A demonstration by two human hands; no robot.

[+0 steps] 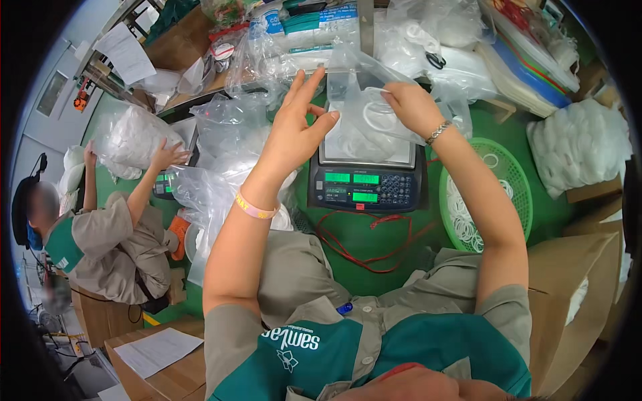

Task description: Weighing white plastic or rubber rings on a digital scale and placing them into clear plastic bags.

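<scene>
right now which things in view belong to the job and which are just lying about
Part of the job, it seems:
green basket of white rings
digital scale
clear bag over it, held by the right hand, left hand open nearby

Apparently just lying about:
red cord in front of the scale
paper sheet on a cardboard box, lower left
stuffed bag, far right

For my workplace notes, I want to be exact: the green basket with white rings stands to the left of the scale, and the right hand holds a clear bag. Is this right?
Not quite: in the head view, the green basket with white rings stands to the right of the scale. The right hand does hold a clear bag.
</scene>
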